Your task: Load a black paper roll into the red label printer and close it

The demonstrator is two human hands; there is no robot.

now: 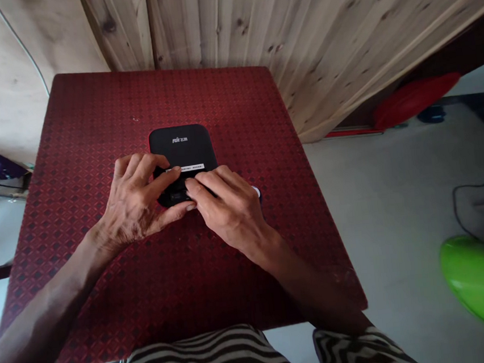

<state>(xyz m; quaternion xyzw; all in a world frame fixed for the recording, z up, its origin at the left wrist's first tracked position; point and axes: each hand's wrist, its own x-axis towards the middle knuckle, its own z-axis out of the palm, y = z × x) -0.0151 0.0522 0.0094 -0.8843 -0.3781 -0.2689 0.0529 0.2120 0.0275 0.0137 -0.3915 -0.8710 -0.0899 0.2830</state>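
A flat black device [187, 148] with rounded corners lies on the red patterned table [150, 293]. It carries white lettering at its far end, upside down to me, and a white label strip across its middle. My left hand [134, 197] curves around the left side, fingertips by the label and thumb along the near edge. My right hand [229, 202] has its fingers bunched and pressed on the near right part, where a small dark recess shows. Whether a small part sits between those fingers is hidden. Behind my right hand peeks a small item with a white rounded edge [256, 191].
Wooden plank walls [210, 25] border the table's far side. On the floor at right are a green plastic stool or basin [483, 284], a red round object [416, 99] and a dark cable [455, 201]. My striped clothing [208, 361] meets the near table edge.
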